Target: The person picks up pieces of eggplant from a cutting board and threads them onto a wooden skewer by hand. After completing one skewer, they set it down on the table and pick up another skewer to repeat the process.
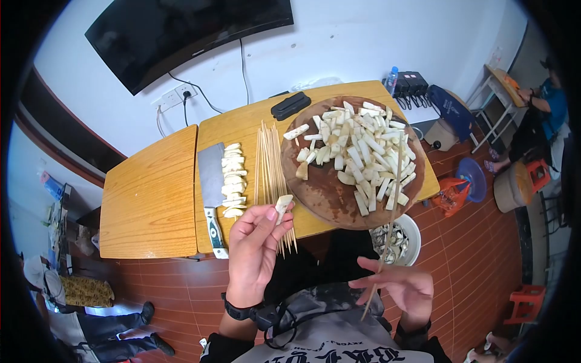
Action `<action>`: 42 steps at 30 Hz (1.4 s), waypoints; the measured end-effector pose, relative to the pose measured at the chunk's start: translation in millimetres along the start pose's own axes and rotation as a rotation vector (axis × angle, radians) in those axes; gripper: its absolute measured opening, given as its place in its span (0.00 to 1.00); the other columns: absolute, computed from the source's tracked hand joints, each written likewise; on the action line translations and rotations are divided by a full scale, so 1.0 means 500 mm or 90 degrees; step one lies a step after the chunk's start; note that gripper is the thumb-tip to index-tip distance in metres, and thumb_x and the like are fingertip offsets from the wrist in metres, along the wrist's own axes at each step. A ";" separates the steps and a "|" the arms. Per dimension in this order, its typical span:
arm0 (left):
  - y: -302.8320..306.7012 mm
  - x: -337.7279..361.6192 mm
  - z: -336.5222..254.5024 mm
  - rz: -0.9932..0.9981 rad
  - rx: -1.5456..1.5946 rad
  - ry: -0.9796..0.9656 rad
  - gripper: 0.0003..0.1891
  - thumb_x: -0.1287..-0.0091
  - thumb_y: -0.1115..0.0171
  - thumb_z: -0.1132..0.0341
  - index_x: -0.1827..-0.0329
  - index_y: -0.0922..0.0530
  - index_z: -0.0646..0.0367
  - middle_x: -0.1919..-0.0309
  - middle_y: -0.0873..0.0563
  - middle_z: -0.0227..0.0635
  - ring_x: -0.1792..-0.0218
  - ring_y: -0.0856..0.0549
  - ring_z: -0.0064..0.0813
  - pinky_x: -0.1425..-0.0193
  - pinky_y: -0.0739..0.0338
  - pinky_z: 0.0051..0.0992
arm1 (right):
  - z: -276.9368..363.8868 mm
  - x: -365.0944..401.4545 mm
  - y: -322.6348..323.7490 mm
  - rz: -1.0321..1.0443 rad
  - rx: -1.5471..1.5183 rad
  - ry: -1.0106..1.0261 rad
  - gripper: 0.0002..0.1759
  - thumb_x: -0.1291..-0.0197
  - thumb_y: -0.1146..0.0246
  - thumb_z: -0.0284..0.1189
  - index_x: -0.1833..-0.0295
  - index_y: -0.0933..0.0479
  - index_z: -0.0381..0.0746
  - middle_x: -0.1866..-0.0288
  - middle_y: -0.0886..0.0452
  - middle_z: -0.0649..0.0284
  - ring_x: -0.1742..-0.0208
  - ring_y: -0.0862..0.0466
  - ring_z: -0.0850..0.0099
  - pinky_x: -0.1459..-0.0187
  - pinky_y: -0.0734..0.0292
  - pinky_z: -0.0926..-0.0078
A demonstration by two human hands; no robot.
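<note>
Pinching a slice (283, 204) tight between the fingertips of the left hand (257, 242), just left of the board (321, 198). Gripping a skewer (381, 242) in the right hand (396, 284), slanting it up across the board's right side. Leaving spare skewers (270, 163) and a cleaver (211, 172) lying left of the board.

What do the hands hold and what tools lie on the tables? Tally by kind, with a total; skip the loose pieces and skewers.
Skewer, in the right hand: 1
White piece, in the left hand: 1
Cleaver: 1
Round board: 1
Black case: 1
Total: 5
</note>
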State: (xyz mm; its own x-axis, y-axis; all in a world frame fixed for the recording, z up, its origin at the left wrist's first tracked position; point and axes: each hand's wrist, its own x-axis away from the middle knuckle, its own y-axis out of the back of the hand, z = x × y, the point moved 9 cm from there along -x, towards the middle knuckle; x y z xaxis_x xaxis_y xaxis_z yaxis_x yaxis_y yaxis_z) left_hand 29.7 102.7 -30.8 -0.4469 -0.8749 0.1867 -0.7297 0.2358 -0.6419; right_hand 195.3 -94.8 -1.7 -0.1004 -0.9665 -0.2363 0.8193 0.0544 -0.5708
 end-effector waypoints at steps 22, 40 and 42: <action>0.002 0.000 0.015 0.050 0.119 0.051 0.14 0.26 0.39 0.75 0.39 0.18 0.62 0.43 0.14 0.45 0.45 0.15 0.34 0.37 0.20 0.34 | -0.048 0.004 0.039 -0.091 0.363 -0.136 0.18 0.33 0.43 0.10 0.41 0.18 0.30 0.68 0.14 0.53 0.81 0.24 0.83 0.79 0.33 0.84; 0.009 0.004 0.003 0.033 0.068 -0.002 0.11 0.27 0.38 0.79 0.45 0.15 0.67 0.46 0.12 0.48 0.44 0.13 0.38 0.34 0.19 0.36 | -0.047 -0.001 0.042 -0.080 0.423 -0.114 0.17 0.33 0.41 0.12 0.42 0.16 0.33 0.70 0.14 0.59 0.82 0.25 0.85 0.79 0.33 0.86; 0.009 0.004 0.004 0.035 0.069 -0.002 0.11 0.27 0.39 0.79 0.45 0.15 0.67 0.46 0.12 0.48 0.44 0.13 0.38 0.34 0.19 0.36 | -0.047 -0.001 0.042 -0.078 0.423 -0.109 0.17 0.33 0.41 0.12 0.42 0.16 0.33 0.70 0.14 0.59 0.82 0.25 0.85 0.79 0.33 0.86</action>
State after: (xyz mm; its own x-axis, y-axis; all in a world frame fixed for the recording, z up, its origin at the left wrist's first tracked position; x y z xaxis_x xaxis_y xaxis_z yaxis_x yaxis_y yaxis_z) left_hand 26.4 101.3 -34.8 -0.4829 -0.8632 0.1472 -0.6437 0.2360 -0.7280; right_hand 199.4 -87.2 -32.2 -0.1684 -0.9848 -0.0422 0.9851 -0.1697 0.0294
